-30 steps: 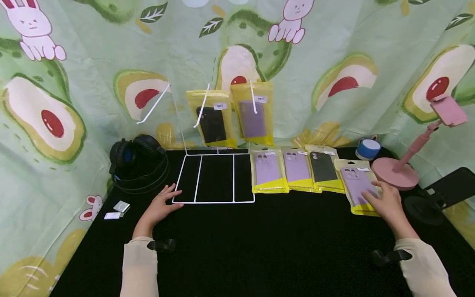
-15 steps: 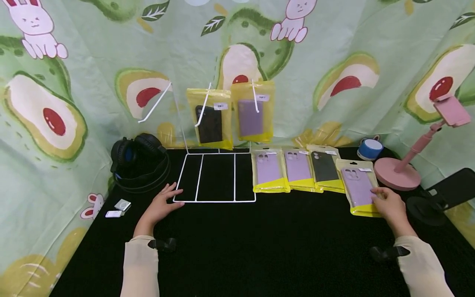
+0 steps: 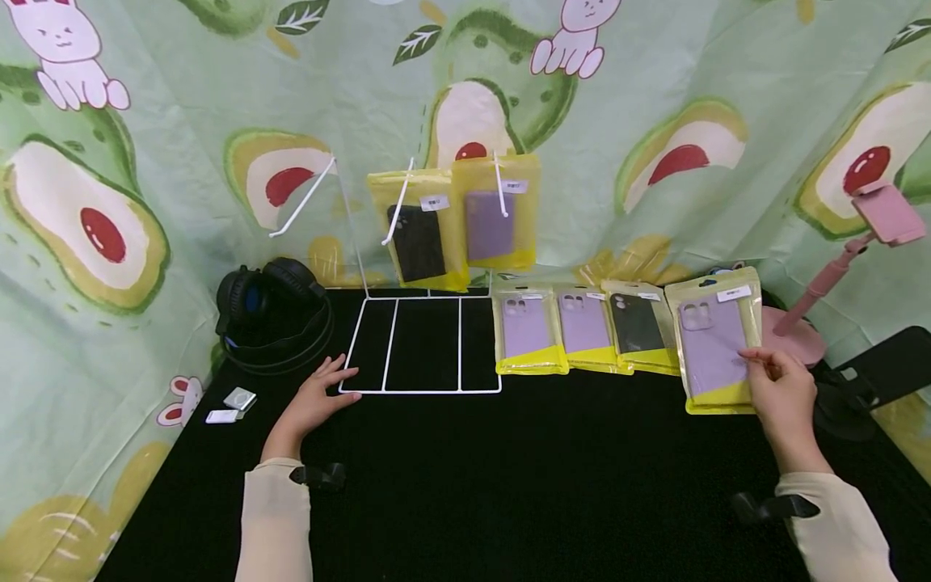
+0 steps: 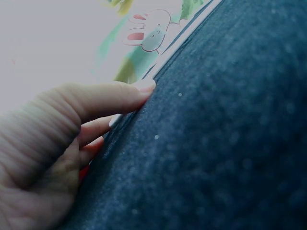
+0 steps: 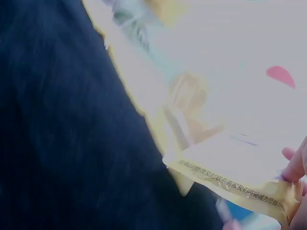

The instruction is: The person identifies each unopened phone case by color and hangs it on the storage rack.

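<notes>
The right hand (image 3: 781, 396) pinches the lower right edge of a yellow packet (image 3: 716, 343) between thumb and fingers, holding it raised and tilted upright above the black table (image 3: 509, 485), just right of the row. Inside it sits a lilac phone case. The left hand (image 3: 314, 400) lies flat, fingers relaxed and spread, at the corner of the white wire rack (image 3: 422, 347). Three more packets (image 3: 582, 331) lie side by side on the table, two with lilac cases, one with black. Two hanging packets (image 3: 454, 222) on the rack's hooks hold a black case and a lilac one.
</notes>
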The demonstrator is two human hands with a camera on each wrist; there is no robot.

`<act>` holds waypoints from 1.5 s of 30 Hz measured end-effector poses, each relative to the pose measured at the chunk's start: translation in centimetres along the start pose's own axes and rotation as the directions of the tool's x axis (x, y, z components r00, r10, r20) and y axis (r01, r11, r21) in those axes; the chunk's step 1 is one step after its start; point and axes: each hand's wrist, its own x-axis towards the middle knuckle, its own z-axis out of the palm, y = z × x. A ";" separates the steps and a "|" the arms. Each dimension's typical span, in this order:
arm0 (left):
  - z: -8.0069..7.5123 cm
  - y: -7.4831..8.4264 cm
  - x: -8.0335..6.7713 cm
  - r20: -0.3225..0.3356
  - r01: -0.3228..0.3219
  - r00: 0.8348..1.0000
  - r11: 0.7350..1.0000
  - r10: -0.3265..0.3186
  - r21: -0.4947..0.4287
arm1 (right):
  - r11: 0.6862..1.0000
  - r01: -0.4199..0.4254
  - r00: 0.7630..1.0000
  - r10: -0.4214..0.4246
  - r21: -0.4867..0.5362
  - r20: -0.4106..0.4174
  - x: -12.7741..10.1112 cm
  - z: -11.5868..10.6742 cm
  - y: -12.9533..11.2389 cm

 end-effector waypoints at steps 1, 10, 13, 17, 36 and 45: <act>0.0 0.0 0.0 -0.001 -0.002 1.000 1.000 0.002 0.000 | 0.999 0.014 1.000 -0.013 0.047 -0.013 -0.1 0.0 -0.6; 0.1 0.2 0.0 0.004 0.016 1.000 1.000 -0.016 -0.004 | 0.928 0.159 0.983 -0.181 0.336 0.035 -1.7 0.4 -7.6; 0.1 0.2 0.0 0.008 0.018 1.000 1.000 -0.018 -0.004 | 0.888 0.212 0.962 -0.264 0.408 0.074 -2.5 0.9 -9.7; 0.1 0.2 -0.2 0.007 0.013 1.000 1.000 -0.013 -0.006 | 0.809 0.280 0.916 -0.386 0.517 0.107 -3.7 1.6 -12.2; 0.5 0.2 -0.1 -0.004 -0.007 1.000 1.000 0.007 -0.014 | 0.617 0.160 0.825 -0.513 0.770 0.239 -4.9 7.3 -18.1; 0.0 0.5 -0.2 -0.004 -0.005 1.000 1.000 0.005 -0.018 | 0.690 0.072 0.881 -0.382 0.720 0.279 -2.8 10.4 -18.4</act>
